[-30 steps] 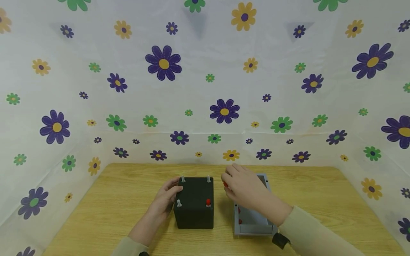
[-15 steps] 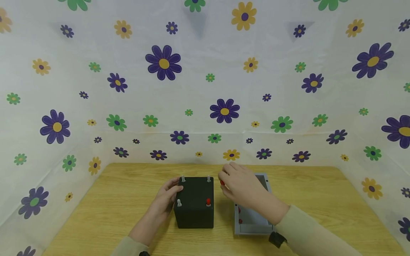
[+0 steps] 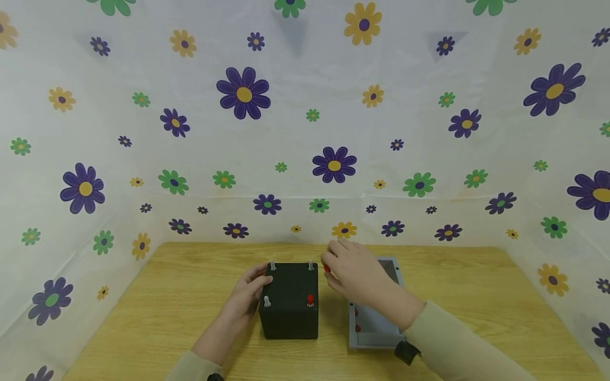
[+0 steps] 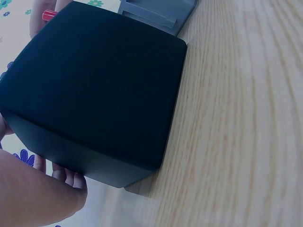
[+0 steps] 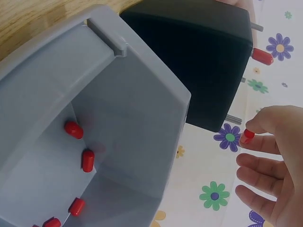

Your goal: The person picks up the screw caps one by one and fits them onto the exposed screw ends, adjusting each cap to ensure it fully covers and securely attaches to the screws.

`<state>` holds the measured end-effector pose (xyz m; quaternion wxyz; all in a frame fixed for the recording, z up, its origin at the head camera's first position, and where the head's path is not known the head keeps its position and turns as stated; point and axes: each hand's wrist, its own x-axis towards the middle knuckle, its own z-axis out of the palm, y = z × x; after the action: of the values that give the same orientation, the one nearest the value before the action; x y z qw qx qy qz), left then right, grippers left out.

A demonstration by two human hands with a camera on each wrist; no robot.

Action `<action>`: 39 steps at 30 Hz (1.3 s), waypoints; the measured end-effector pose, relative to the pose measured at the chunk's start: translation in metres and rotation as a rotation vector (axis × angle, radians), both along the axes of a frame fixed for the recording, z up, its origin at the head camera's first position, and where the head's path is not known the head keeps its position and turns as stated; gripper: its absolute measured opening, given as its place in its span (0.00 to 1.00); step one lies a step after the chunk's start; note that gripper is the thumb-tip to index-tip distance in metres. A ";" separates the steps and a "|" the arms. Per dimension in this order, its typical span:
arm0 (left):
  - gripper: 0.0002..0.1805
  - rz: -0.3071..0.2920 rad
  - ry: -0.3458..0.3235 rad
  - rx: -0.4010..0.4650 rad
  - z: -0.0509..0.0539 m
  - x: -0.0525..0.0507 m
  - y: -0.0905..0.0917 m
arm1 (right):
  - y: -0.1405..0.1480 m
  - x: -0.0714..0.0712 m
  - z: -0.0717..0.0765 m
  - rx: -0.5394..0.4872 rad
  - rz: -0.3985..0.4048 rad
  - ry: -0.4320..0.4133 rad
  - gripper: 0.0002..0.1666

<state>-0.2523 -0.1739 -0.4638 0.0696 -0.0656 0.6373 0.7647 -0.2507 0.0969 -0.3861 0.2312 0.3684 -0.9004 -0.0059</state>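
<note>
A black box point(image 3: 289, 301) stands on the table with a metal post near each top corner; the near-right post carries a red cap point(image 3: 310, 300). My left hand point(image 3: 241, 300) grips the box's left side, thumb on its top edge, and in the left wrist view the fingers of the left hand point(image 4: 42, 189) lie along the box. Just right of the far-right post point(image 3: 311, 266), my right hand point(image 3: 357, 272) pinches a red cap point(image 3: 326, 269). In the right wrist view that cap point(image 5: 248, 134) sits between thumb and index finger, apart from the nearest post point(image 5: 234, 119).
Right of the box stands a grey tray point(image 3: 378, 341), partly under my right forearm. Several loose red caps, one of them a cap point(image 5: 88, 161) near the tray's inner wall, lie inside. Flowered cloth point(image 3: 305, 132) surrounds the wooden table point(image 3: 476, 317).
My right hand has moved a little left with the red cap, closer to the box's far-right post. The left hand and the box have stayed where they were.
</note>
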 end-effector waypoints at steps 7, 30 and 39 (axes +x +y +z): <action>0.26 -0.006 0.017 0.001 -0.001 0.000 0.000 | -0.004 -0.003 0.002 -0.016 0.004 0.007 0.08; 0.28 -0.004 0.019 0.002 0.001 -0.001 0.001 | -0.012 -0.009 0.003 -0.045 0.010 0.036 0.08; 0.29 -0.001 0.005 -0.016 0.001 0.000 0.000 | -0.013 -0.011 0.003 -0.048 0.027 0.053 0.09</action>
<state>-0.2525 -0.1738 -0.4631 0.0680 -0.0639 0.6436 0.7596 -0.2618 0.0844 -0.3832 0.2636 0.3746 -0.8889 0.0091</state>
